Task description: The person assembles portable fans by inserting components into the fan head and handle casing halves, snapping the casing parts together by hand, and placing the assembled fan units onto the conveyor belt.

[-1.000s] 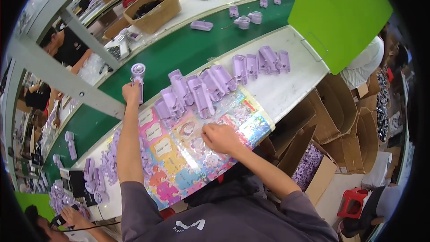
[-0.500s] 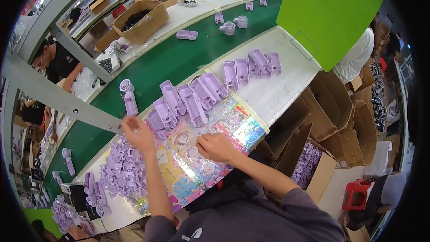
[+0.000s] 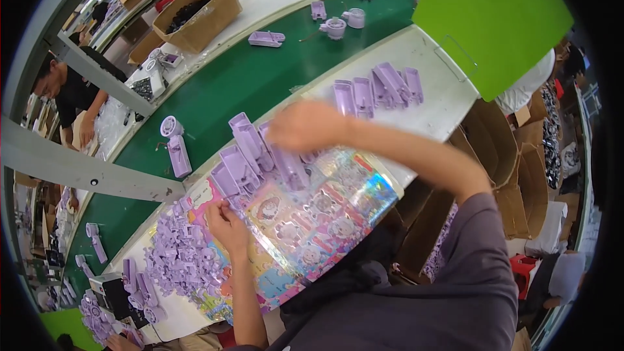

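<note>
My right hand [image 3: 307,127] reaches over the row of lilac plastic housings [image 3: 244,135]; it is blurred, and its fingers are largely hidden. Some housings lie beneath and behind it. My left hand [image 3: 229,226] is at the left edge of a colourful cartoon-printed sheet [image 3: 273,211]. Its fingers are bent together, and whatever they may pinch is too small to make out. Beside it spreads a heap of small lilac plastic parts [image 3: 182,253]. More trough-shaped housings [image 3: 345,96] stand farther right on the white table.
Beyond the table runs a green conveyor belt [image 3: 224,81] carrying lilac pieces, among them a round-headed unit [image 3: 175,146]. A grey metal post [image 3: 97,162] crosses at left. A green board [image 3: 491,19] rises at right above cardboard boxes [image 3: 487,136]. A co-worker [image 3: 75,94] sits across the belt.
My right hand has swung forward from the printed sheet to above the housings. My left hand has come down and nearer, onto the sheet's left edge beside the small parts. The view has shifted slightly.
</note>
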`<state>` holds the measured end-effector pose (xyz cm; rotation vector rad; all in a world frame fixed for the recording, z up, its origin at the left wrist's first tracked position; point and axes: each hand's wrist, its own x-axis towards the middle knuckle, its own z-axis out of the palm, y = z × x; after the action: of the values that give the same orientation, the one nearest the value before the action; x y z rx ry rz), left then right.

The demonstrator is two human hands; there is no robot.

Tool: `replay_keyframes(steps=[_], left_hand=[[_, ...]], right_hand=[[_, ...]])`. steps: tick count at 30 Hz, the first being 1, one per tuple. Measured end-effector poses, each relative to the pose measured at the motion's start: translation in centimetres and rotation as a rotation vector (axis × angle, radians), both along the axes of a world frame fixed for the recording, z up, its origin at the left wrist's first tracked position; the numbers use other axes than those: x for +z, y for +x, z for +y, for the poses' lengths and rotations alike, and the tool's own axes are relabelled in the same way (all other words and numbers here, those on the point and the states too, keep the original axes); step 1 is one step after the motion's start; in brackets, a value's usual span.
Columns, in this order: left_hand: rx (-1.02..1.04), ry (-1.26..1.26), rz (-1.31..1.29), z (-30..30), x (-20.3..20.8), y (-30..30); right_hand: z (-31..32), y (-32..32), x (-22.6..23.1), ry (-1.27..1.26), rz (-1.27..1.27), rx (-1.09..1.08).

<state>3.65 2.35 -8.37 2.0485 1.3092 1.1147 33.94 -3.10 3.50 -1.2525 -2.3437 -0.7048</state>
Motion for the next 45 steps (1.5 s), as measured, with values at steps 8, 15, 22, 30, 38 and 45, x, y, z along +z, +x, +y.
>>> replay_keyframes(steps=[8, 15, 22, 30, 38, 45], left_hand=[[0.021, -0.014, 0.107, -0.1, 1.3, 0.4], [0.044, 0.040, 0.326, -0.2, 1.5, 1.1], [0.063, 0.029, 0.338, -0.2, 1.5, 1.6], [0.055, 0.033, 0.357, -0.3, 1.3, 1.8], [0.055, 0.088, 0.292, -0.2, 1.3, 1.5], [0.033, 0.108, 0.252, -0.3, 1.0, 1.1]], right_hand=[[16.2, 21.5, -0.4, -0.467, -0.014, -0.894], [20.2, 29.9, -6.4, -0.568, 0.210, -1.241], [23.6, 29.2, -6.2, -0.662, 0.437, -1.115], [26.9, 20.9, -7.6, -0.843, 0.465, -0.945], [19.9, 12.3, -4.1, -0.619, 0.469, -0.862], [1.0, 8.6, 0.4, -0.256, 0.635, -0.900]])
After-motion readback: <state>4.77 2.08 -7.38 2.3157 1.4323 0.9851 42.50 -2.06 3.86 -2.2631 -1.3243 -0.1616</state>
